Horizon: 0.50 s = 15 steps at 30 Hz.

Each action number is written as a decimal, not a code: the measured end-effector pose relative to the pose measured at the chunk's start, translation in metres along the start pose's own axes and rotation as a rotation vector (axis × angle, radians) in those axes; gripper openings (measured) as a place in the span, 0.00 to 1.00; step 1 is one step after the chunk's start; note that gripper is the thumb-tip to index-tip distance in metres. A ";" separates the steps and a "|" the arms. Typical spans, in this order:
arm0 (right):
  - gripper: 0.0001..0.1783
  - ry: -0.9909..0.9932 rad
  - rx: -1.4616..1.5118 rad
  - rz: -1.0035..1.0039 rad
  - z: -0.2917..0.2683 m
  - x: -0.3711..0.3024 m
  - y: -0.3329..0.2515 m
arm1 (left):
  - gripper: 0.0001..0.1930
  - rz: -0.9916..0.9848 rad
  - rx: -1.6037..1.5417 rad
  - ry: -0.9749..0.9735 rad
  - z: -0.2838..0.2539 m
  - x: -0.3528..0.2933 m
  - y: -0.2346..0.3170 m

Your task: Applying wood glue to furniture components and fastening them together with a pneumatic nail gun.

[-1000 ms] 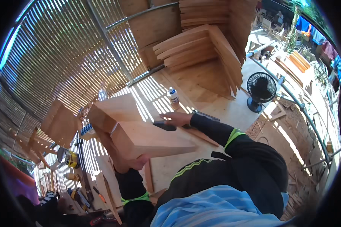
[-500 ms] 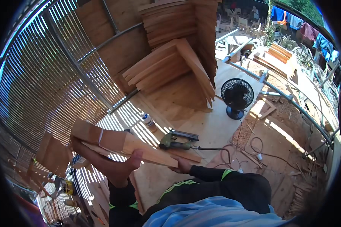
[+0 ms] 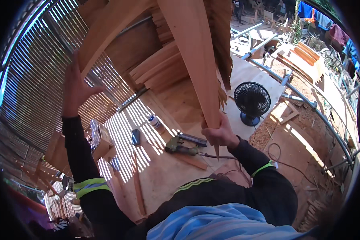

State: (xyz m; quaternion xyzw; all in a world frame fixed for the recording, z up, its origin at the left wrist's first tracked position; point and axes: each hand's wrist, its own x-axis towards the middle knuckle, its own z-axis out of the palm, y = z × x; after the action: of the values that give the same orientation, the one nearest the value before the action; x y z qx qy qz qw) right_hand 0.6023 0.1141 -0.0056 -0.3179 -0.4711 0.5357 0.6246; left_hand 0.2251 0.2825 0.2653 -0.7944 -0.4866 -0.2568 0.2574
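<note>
An angled wooden frame (image 3: pixel 190 48) is lifted in front of me, its two broad curved arms spreading toward me and its top cut off by the picture's upper edge. My right hand (image 3: pixel 220 132) is closed around the lower end of the right arm. On the left, the end of the other arm rests against my left hand (image 3: pixel 78 90), the fingers along its outer side and the thumb spread below. Behind the frame stand stacked, similar wooden pieces (image 3: pixel 160 66), partly hidden. A green nail gun (image 3: pixel 184 145) lies on the plywood worktop (image 3: pixel 160 184) below my hands.
A black desk fan (image 3: pixel 252 98) stands to the right, near a metal rail (image 3: pixel 300 90). A small bottle (image 3: pixel 155 121), a dark phone-like object (image 3: pixel 136 137) and a wood strip (image 3: pixel 139 188) lie on the worktop. A hose (image 3: pixel 224 157) runs right from the nail gun. A slatted wall (image 3: pixel 40 80) borders the left.
The wooden piece, earlier held low across my lap, is now raised forward toward the stack with its two arms apart. My left hand went up and left; my right hand rose and moved right.
</note>
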 end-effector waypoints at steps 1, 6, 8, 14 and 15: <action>0.27 -0.007 0.009 0.032 -0.009 0.006 -0.019 | 0.63 -0.008 -0.002 0.067 0.031 -0.002 -0.013; 0.22 0.021 0.046 0.168 -0.060 0.055 -0.069 | 0.19 -0.192 0.026 -0.005 0.167 0.046 -0.041; 0.17 0.048 -0.012 0.207 -0.082 0.089 -0.073 | 0.17 -0.149 -0.048 -0.044 0.215 0.071 -0.036; 0.07 0.113 0.281 0.488 -0.134 0.179 -0.047 | 0.19 -0.034 0.012 -0.286 0.358 0.132 -0.047; 0.08 0.151 0.268 0.520 -0.142 0.192 -0.039 | 0.20 -0.029 -0.015 -0.311 0.382 0.137 -0.051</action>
State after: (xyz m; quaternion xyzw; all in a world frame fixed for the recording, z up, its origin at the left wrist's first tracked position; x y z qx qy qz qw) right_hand 0.7450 0.3065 0.0274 -0.3814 -0.2511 0.7100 0.5361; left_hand 0.2930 0.6426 0.0829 -0.8195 -0.5298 -0.1381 0.1693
